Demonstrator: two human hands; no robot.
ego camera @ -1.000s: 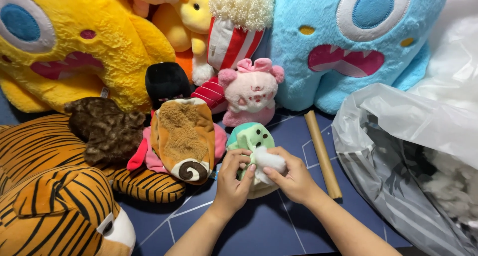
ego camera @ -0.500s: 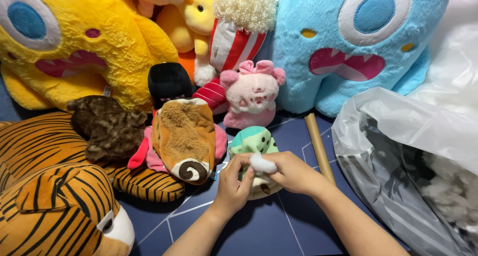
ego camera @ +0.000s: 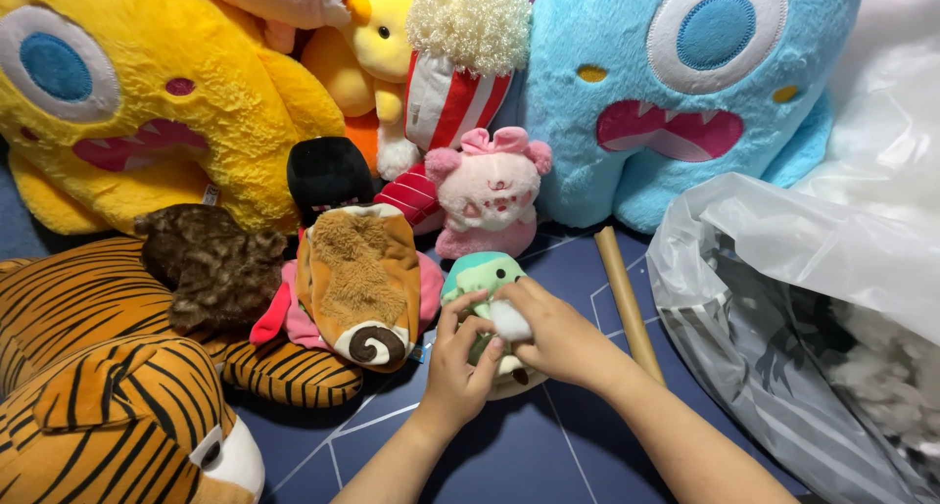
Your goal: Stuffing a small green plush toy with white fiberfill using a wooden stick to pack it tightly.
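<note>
A small green plush toy (ego camera: 482, 274) lies on the dark blue mat (ego camera: 509, 455) in the middle. My left hand (ego camera: 460, 362) grips its lower left side. My right hand (ego camera: 556, 337) lies over its right side and pinches a tuft of white stuffing (ego camera: 508, 321) against the toy. Most of the toy's body is hidden under both hands. A brown and orange plush (ego camera: 360, 279) lies just left of my hands.
A clear plastic bag (ego camera: 783, 298) holding white stuffing (ego camera: 896, 367) fills the right side. A wooden stick (ego camera: 627, 298) lies between it and my hands. Large yellow (ego camera: 147, 102), blue (ego camera: 685, 83) and tiger (ego camera: 108, 386) plush toys, a pink pig (ego camera: 488, 195) and a popcorn plush (ego camera: 460, 73) crowd the back and left.
My right hand has moved left and down over the green toy, pressing the white stuffing tuft further into it. My left hand has stayed on the toy.
</note>
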